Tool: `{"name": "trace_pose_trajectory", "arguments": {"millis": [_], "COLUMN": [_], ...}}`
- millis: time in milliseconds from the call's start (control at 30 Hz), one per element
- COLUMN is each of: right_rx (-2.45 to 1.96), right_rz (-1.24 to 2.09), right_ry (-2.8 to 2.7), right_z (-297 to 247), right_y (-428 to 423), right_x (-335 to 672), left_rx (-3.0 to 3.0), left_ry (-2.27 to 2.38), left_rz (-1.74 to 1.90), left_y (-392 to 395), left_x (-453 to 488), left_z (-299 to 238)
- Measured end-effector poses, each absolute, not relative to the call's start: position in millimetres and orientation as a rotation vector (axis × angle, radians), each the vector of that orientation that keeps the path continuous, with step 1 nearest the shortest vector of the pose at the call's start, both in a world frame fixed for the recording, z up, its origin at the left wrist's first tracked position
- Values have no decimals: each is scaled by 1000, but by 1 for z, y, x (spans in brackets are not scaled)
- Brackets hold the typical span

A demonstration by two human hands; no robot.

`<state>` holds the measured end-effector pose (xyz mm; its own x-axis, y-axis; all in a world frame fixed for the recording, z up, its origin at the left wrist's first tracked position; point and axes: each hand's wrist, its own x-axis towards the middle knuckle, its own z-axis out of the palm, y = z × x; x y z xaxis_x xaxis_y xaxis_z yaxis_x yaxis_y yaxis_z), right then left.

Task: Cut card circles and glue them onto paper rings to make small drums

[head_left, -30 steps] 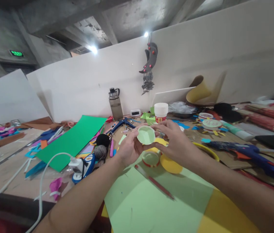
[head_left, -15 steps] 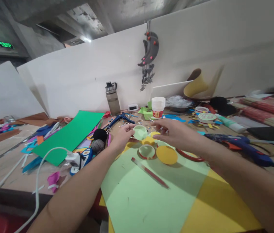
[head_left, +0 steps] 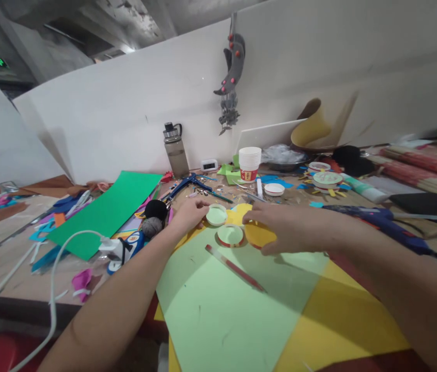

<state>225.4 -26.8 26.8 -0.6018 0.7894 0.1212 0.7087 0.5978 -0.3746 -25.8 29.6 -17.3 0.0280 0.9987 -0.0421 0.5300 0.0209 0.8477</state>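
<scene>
My left hand [head_left: 188, 214] pinches the edge of a small round pale green cup piece [head_left: 216, 214] that rests low on the table. Just in front of it lies a round ring with a red rim [head_left: 230, 235]. My right hand [head_left: 280, 227] lies over a yellow paper disc [head_left: 256, 235], fingers curled on its edge. All of this sits at the far end of a light green paper sheet [head_left: 222, 305]. A red pencil [head_left: 236, 268] lies across that sheet.
Yellow sheet [head_left: 342, 320] under the green one at right. Blue glue gun [head_left: 381, 225] right of my forearm. Stack of paper cups [head_left: 249, 163], water bottle [head_left: 175, 151], dark green sheet [head_left: 106, 212], white charger and cable [head_left: 106, 245], yarn balls [head_left: 152, 219], scattered scraps.
My left hand lowered the pale green cup piece from mid-air down to the table. My right hand let go of it and dropped onto the yellow disc. The view tipped downward.
</scene>
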Motion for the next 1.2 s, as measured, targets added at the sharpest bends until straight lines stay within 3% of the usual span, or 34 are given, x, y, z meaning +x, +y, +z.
{"name": "trace_pose_trajectory", "arguments": {"millis": [100,233,367,567,1200], "right_rx": [-1260,-1090,-846,-870,-990], "right_rz": [611,1051,1307,1082,750], "right_ry": [-2606,-2268,-1912,-1829,-1996], "right_z": [43,47,33,19,20], "right_y": [-23,-18,-12,-5,-13], "right_x": [225,216,205,199,195], "left_rx": [1660,1793,1508,1176,1434], "left_ry": [1605,1612,1168,740,842], "left_rz": [826,1084,1216,990,1220], "left_y": [28,22,13,-1,6], "left_x": [-26,-23,-14,-2,-6], "left_z": [-13,-1,9,8,0]}}
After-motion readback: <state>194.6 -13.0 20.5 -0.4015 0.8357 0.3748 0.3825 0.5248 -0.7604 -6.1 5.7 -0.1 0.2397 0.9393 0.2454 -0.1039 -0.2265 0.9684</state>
